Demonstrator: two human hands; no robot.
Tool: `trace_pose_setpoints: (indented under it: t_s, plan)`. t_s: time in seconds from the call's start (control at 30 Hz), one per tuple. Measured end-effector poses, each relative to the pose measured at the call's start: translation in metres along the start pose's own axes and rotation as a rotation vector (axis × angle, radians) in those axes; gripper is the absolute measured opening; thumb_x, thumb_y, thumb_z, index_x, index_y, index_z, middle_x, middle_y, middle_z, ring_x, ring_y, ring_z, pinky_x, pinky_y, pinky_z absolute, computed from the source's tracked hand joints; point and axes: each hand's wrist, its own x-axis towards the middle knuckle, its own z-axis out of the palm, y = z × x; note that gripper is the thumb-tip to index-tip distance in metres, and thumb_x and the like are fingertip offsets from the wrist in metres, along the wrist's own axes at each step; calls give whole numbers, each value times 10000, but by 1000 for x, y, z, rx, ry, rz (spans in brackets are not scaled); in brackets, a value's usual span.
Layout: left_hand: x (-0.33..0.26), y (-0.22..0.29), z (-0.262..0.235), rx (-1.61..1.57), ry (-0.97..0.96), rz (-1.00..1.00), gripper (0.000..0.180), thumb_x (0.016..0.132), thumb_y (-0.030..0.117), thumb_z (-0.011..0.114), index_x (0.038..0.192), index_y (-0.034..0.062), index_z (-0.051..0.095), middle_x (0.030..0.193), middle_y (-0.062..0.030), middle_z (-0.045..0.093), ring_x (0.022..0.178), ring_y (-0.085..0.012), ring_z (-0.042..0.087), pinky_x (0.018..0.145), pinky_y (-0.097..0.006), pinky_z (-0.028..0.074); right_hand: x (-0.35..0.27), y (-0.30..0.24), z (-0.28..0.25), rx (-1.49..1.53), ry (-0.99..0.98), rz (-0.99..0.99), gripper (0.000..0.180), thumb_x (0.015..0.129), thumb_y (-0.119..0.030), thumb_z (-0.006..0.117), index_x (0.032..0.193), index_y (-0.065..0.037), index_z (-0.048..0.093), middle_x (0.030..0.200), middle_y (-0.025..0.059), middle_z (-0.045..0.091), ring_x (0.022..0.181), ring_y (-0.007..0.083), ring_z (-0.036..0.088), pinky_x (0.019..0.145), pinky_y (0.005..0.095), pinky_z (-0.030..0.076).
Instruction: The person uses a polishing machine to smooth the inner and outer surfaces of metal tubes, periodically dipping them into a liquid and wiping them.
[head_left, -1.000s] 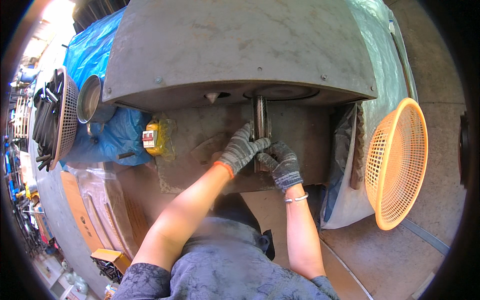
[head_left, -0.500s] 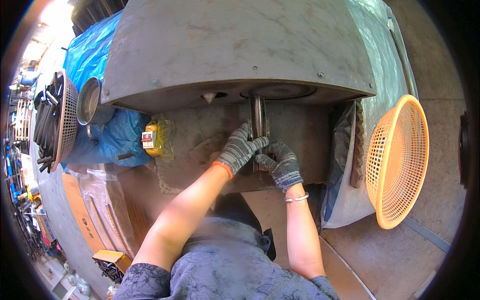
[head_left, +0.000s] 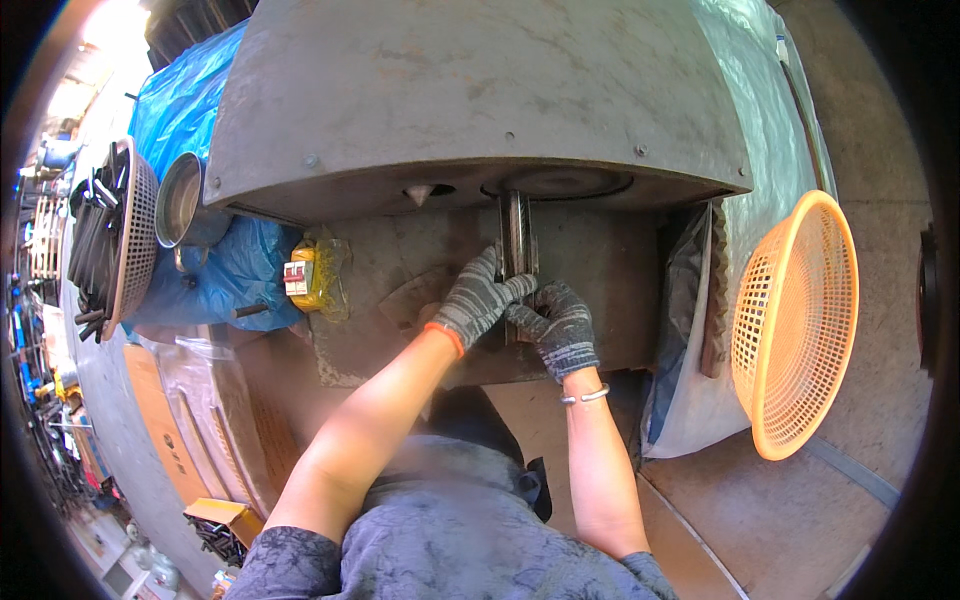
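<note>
A dark, shiny metal rod (head_left: 517, 235), possibly a tube, points away from me on a narrow metal rest, its far end under the grey metal housing (head_left: 480, 90) by a dark round disc (head_left: 560, 183). My left hand (head_left: 484, 298), in a grey striped knit glove with an orange cuff, is closed round the rod's near part from the left, thumb across the top. In a matching glove, my right hand (head_left: 558, 328) is closed at the rod's near end, thumb and fingers together. The gloves hide that near end.
A breaker switch (head_left: 298, 279) on a yellow block sits left of my hands. Further left are a metal pot (head_left: 183, 200) and a basket (head_left: 138, 235) of black rods on blue plastic sheeting (head_left: 250, 270). An orange basket (head_left: 755, 340) stands at right. A pointed cone (head_left: 418, 195) protrudes under the housing.
My right hand has shifted slightly left, closer in against the rod's near end, and its wrist has swung left a little. My left hand and the rod look nearly unmoved.
</note>
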Motion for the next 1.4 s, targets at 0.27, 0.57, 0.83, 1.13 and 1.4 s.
trace_pose_setpoints:
  t_s: [0.27, 0.57, 0.83, 1.13, 1.4]
  plan:
    - [0, -2, 1, -12, 16, -8, 387, 811, 193, 736, 1125, 15, 595, 993, -103, 661, 892, -182, 592, 835, -329, 486, 5, 11, 4, 59, -33, -21, 364, 730, -322, 796, 864, 4, 705, 849, 175, 673, 768, 298, 647, 708, 390, 506]
    - [2, -1, 1, 74, 35, -13, 400, 807, 212, 742, 1123, 16, 596, 1013, -113, 658, 906, -185, 589, 843, -322, 479, 6, 21, 9, 64, -11, -41, 367, 778, -329, 752, 936, -3, 694, 929, 182, 684, 835, 333, 655, 744, 406, 511]
    - [3, -7, 2, 46, 19, 15, 376, 817, 203, 730, 1123, 27, 601, 1009, -101, 661, 922, -179, 587, 854, -316, 474, 12, 20, 8, 157, -31, 116, 341, 771, -278, 765, 949, 3, 692, 968, 183, 678, 848, 297, 656, 742, 392, 505]
    - [0, 2, 1, -11, 10, -8, 393, 821, 185, 723, 1148, 13, 590, 1032, -108, 661, 933, -179, 590, 863, -322, 478, 8, 3, -2, 58, -89, 75, 339, 746, -253, 790, 935, 10, 691, 871, 161, 676, 775, 262, 643, 712, 364, 506]
    - [2, -2, 2, 111, 19, 11, 435, 815, 217, 732, 1163, 5, 581, 1066, -130, 659, 967, -196, 596, 890, -336, 468, 13, 20, 2, 144, -77, 97, 329, 746, -254, 788, 922, 8, 697, 874, 172, 689, 750, 257, 646, 711, 362, 504]
